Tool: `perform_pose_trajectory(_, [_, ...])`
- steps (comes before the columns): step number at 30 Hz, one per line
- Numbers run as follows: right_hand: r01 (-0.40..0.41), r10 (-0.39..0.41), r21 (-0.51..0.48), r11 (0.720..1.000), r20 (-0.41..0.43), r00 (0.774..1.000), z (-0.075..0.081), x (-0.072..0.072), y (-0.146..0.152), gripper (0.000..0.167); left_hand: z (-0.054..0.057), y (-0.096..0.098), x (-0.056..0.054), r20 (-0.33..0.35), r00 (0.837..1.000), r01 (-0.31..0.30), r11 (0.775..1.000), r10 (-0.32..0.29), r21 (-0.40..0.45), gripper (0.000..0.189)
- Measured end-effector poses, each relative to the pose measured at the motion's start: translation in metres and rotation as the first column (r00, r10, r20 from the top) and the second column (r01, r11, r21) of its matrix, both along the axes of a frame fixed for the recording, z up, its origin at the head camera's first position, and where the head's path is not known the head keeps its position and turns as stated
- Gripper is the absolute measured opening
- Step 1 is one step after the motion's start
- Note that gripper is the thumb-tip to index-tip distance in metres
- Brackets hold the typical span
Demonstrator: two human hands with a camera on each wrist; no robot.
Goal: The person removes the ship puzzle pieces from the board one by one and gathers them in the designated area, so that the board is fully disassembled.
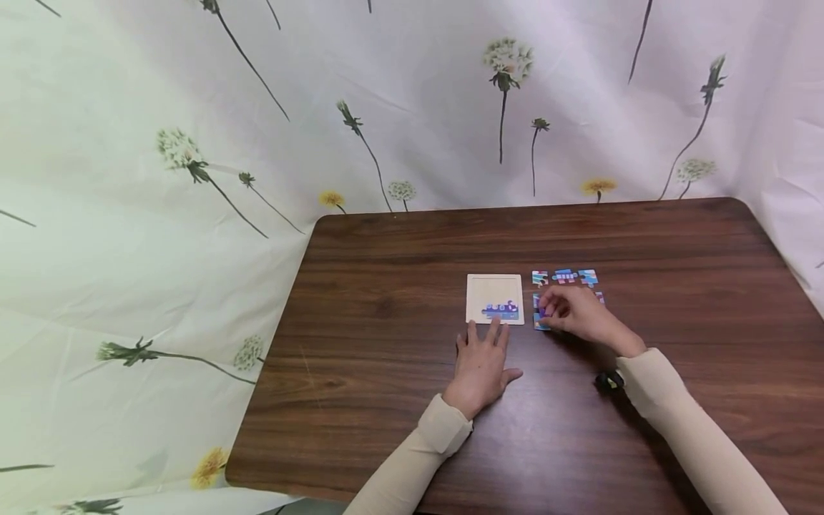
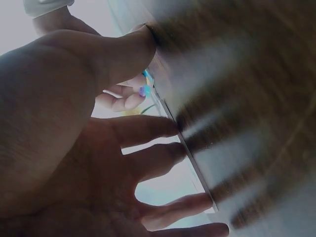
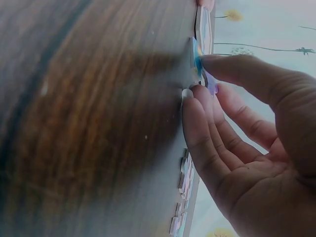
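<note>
A square wooden puzzle tray lies on the table, with joined purple and blue jigsaw pieces in its lower right part. My left hand lies with spread, fairly straight fingers, its fingertips at the tray's near edge. To the right of the tray, my right hand pinches a purple jigsaw piece among the loose ones. In the right wrist view the thumb and fingers meet around the purple piece, and a blue piece shows by the thumb tip.
Beyond the right hand lie loose jigsaw pieces in a row: one at the left, a middle one and a right one. Another piece peeks out behind the hand. A dandelion-print curtain hangs behind the brown table.
</note>
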State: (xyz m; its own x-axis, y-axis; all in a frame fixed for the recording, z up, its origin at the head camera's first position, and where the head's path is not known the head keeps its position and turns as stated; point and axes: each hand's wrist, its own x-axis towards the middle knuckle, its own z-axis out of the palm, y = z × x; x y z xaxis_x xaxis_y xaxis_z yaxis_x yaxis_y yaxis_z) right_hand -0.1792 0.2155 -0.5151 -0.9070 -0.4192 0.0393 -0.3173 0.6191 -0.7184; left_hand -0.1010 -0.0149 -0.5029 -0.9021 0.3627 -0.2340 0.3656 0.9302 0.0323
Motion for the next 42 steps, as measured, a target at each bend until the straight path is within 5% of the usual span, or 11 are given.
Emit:
perform_pose_trajectory(22, [-0.001, -0.002, 0.05, 0.999, 0.041, 0.999, -0.003, -0.006, 0.0, 0.023, 0.002, -0.001, -0.001, -0.01, 1.0, 0.005, 1.0, -0.006, -0.03, 0.084])
perform_pose_trajectory(27, [-0.006, 0.007, 0.037, 0.999, -0.013, 1.0, -0.003, -0.006, -0.003, 0.023, 0.003, -0.002, -0.001, -0.01, 1.0, 0.01, 1.0, -0.01, -0.025, 0.084])
perform_pose_trajectory(33, [0.002, 0.0, 0.041, 0.999, -0.058, 0.998, 0.004, -0.011, -0.017, 0.007, 0.002, -0.002, -0.002, -0.014, 1.0, 0.011, 1.0, -0.012, -0.02, 0.084])
perform_pose_trajectory(42, [-0.044, 0.044, -0.005, 0.999, -0.009, 0.999, 0.007, -0.022, -0.047, 0.011, 0.0, -0.004, 0.0, -0.013, 1.0, 0.017, 1.0, -0.017, -0.005, 0.083])
